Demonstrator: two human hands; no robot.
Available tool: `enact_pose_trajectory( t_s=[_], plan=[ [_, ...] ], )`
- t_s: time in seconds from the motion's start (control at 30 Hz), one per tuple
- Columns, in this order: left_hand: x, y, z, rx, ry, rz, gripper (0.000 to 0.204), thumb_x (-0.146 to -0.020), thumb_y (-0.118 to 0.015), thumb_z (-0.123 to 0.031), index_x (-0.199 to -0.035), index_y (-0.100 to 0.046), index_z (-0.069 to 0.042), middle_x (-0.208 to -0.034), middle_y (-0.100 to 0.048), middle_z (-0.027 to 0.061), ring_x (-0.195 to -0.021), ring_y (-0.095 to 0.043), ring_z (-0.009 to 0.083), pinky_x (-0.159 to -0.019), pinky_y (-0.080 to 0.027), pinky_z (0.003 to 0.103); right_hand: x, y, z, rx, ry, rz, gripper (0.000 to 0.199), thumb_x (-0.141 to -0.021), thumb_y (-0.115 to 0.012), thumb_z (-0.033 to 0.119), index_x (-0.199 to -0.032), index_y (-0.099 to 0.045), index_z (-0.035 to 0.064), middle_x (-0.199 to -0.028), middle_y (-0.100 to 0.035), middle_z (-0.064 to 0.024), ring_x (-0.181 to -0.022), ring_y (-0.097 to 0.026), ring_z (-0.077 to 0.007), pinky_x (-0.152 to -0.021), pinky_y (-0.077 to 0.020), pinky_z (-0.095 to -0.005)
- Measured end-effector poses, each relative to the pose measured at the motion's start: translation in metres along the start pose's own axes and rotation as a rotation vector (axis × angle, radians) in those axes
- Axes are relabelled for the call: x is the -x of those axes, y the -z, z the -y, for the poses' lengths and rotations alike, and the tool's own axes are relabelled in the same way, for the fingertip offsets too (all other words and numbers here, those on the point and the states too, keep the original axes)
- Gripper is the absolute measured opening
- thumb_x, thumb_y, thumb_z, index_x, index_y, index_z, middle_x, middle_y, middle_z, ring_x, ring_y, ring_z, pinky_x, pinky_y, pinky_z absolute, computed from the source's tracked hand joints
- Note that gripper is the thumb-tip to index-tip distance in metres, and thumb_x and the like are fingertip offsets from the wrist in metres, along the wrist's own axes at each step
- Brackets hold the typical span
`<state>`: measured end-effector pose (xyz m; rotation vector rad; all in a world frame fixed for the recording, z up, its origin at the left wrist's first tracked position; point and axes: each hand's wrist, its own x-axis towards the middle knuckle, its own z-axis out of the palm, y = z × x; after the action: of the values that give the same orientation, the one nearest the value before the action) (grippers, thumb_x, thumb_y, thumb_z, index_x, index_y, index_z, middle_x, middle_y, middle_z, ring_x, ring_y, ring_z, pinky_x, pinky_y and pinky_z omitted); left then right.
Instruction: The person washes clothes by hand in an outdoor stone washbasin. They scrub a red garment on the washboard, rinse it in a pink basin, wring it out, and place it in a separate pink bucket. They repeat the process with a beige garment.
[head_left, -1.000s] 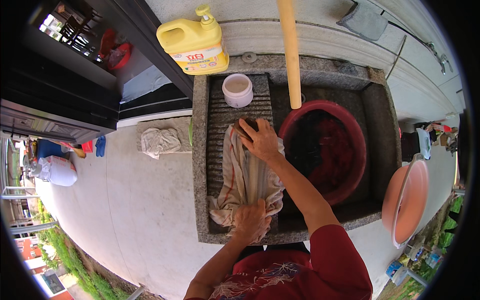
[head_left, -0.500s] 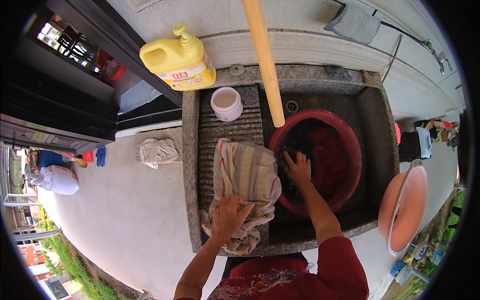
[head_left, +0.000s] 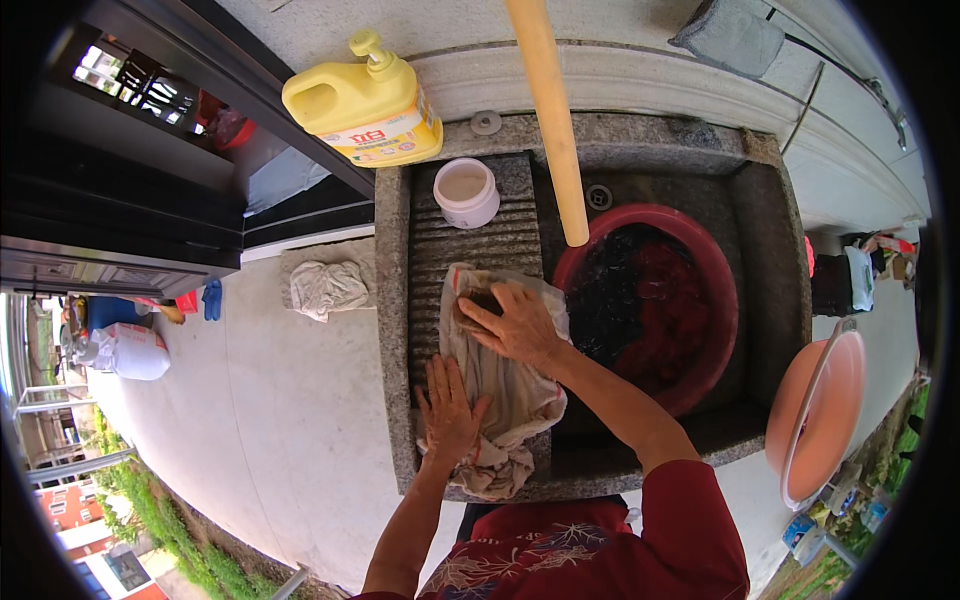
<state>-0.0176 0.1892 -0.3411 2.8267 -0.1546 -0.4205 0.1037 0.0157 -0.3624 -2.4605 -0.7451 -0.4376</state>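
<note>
A striped pale cloth [head_left: 518, 390] lies wet and crumpled over the ribbed stone washboard [head_left: 425, 262]. My right hand [head_left: 525, 325] is closed on a brown, oval scrubbing brush [head_left: 480, 308], pressed on the cloth's upper part; the palm hides some of it. Flat on the cloth's lower left edge rests my left hand [head_left: 452, 412], fingers spread, holding nothing. To the right, a red basin [head_left: 729, 330] stands in the stone sink [head_left: 775, 230], with dark and red fabric [head_left: 665, 300] in its water.
A white tub [head_left: 467, 195] sits on the washboard's far end. Behind it stands a yellow pump jug [head_left: 370, 112]. A wooden pole [head_left: 553, 120] slants down over the sink. A pink basin [head_left: 820, 420] is at the right, and a rag [head_left: 328, 288] lies left of the sink.
My right hand has left the red basin and come across to the cloth, where it now grips the brush. My left hand has shifted to the cloth's left edge and flattened.
</note>
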Motion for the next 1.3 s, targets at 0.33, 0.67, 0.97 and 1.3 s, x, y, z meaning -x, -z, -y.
enact_pose_trajectory(
  t_s=[0.33,0.67,0.97,1.3],
  plan=[
    [-0.011,0.011,0.002,0.167,0.034,-0.114,0.072,-0.088,-0.059,-0.031,-0.145,-0.022,-0.006,-0.149,-0.019,0.0185,-0.138,-0.018,0.0366,-0.107,-0.02,0.053,0.013,-0.002,-0.065,-0.195,-0.923,-0.345,0.051,-0.081,-0.067,0.03,-0.129,-0.053,0.0182,-0.1,-0.049,-0.0143,-0.094,-0.051,-0.0324,-0.077,-0.0458,-0.0434],
    [-0.08,-0.01,-0.032,-0.104,-0.185,-0.141,0.063,-0.093,-0.037,-0.053,-0.144,-0.03,-0.016,-0.151,-0.018,0.0133,-0.14,-0.013,0.0319,-0.109,-0.012,0.053,0.144,0.006,-0.089,-0.295,-0.923,-0.127,0.054,-0.071,-0.072,0.024,-0.124,-0.058,0.0221,-0.1,-0.051,-0.0129,-0.091,-0.053,-0.0327,-0.076,-0.046,-0.0439],
    [-0.09,-0.003,-0.042,0.439,-0.009,-0.133,0.069,-0.092,-0.026,-0.062,-0.141,-0.036,-0.015,-0.149,-0.024,0.012,-0.141,-0.01,0.0293,-0.108,-0.003,0.055,0.048,0.036,-0.04,0.038,-0.34,-0.203,0.06,-0.072,-0.071,0.023,-0.129,-0.052,0.0175,-0.097,-0.048,-0.0158,-0.087,-0.051,-0.0321,-0.074,-0.046,-0.0409],
    [-0.048,-0.019,-0.098,0.088,-0.37,-0.169,0.035,-0.085,-0.062,-0.032,-0.114,-0.056,-0.013,-0.113,-0.046,0.013,-0.104,-0.046,0.0319,-0.087,-0.036,0.047,0.157,0.025,-0.079,-0.01,-0.771,0.048,0.053,-0.078,-0.068,0.024,-0.127,-0.05,0.0163,-0.097,-0.052,-0.0148,-0.085,-0.055,-0.034,-0.072,-0.0495,-0.0417]
  ],
)
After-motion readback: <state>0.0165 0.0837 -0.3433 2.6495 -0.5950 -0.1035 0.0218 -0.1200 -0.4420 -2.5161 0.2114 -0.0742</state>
